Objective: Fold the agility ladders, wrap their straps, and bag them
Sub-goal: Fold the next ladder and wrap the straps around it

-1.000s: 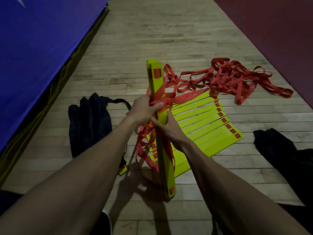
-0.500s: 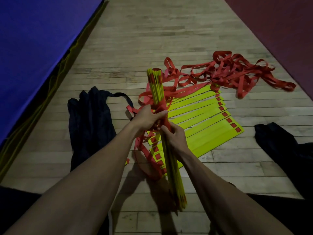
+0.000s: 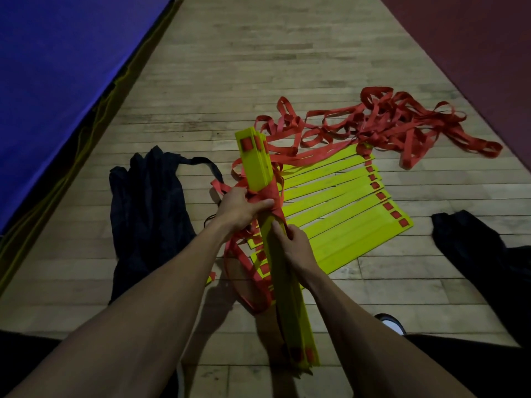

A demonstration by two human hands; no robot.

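A stacked bundle of yellow ladder rungs (image 3: 258,165) stands nearly on end in front of me, with red strap wound round its middle. My left hand (image 3: 240,209) grips the wound red strap (image 3: 268,196) against the bundle. My right hand (image 3: 293,245) holds the bundle just below the wrap. A second ladder (image 3: 339,202) lies fanned flat on the floor behind, its loose red straps (image 3: 402,122) tangled at the back right. A dark carry bag (image 3: 149,202) lies crumpled on the floor to the left.
The wooden floor (image 3: 258,53) runs ahead between a blue mat (image 3: 57,53) on the left and a dark red mat (image 3: 488,47) on the right. Another dark bag (image 3: 474,242) lies at the right. A shoe tip (image 3: 390,323) shows near my right arm.
The bundle has turned in my hands, from edge-on to showing its flat yellow face. The strap wrap now sits tight round its middle under my left hand.
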